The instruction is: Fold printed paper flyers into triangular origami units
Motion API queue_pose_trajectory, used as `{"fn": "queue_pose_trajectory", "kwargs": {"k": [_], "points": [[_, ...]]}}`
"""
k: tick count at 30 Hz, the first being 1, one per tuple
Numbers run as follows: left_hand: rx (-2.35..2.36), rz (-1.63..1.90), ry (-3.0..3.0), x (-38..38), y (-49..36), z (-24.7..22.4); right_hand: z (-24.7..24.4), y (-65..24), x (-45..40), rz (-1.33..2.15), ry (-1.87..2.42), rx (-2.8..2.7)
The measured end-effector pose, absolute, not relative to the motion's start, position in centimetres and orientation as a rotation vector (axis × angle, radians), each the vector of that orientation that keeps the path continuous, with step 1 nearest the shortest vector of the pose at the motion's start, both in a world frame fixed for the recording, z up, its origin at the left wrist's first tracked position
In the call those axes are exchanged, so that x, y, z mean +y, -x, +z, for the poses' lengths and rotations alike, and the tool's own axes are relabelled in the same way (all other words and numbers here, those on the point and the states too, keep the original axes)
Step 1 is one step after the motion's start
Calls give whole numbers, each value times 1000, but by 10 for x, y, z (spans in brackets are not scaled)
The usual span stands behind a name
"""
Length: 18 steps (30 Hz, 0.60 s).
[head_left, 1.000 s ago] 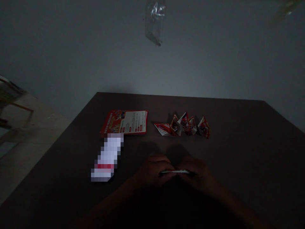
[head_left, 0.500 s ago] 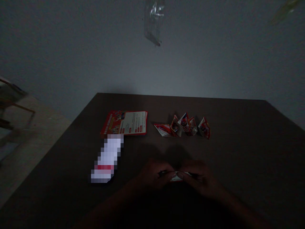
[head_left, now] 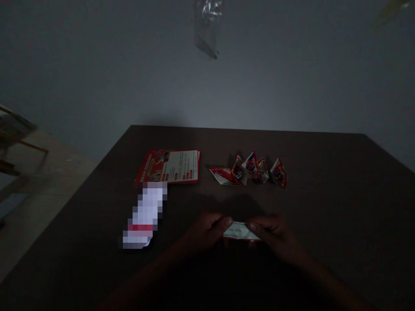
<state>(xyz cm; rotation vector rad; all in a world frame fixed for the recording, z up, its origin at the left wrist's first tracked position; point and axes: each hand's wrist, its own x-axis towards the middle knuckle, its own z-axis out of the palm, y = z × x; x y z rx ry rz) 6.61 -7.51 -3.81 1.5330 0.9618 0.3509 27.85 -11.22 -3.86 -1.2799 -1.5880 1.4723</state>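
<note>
A small folded piece of paper (head_left: pixel 240 231), pale on top with a thin red lower edge, is stretched between my hands over the near part of the table. My left hand (head_left: pixel 209 231) pinches its left end, thumb on top. At its right end my right hand (head_left: pixel 274 235) grips it the same way. Beyond my hands several folded red-and-white paper pieces (head_left: pixel 251 168) stand in a row, creased into pointed shapes. To their left lies a stack of printed red leaflets (head_left: pixel 183 166).
A bright phone-like object (head_left: pixel 144 214), its surface blurred out, lies left of my hands, just below the leaflets. The dark table (head_left: pixel 311 149) backs onto a grey wall. Clear plastic (head_left: pixel 207 30) hangs on that wall. Some furniture (head_left: pixel 22 140) stands on the floor at left.
My hands have moved slightly apart, and more of the folded paper's pale face shows between them. The leaflets and the row of folded pieces stay in place.
</note>
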Motion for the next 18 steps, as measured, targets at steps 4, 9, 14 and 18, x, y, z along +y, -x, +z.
{"fn": "queue_pose_trajectory", "kwargs": {"k": [4,9,14,18], "points": [[943,334,-1464,-76,-68,-39,-40,-278,-111,1558,1284,-1457],[931,382,-1506,-72,-67,-36,-43,-275,-110,1620,1363,-1375],[907,414,-1544,-73,-64,-34,-42,-275,-113,1559,1430,-1395],[881,431,-1538,-76,-63,-35,-38,-272,-114,1534,1451,-1407]]}}
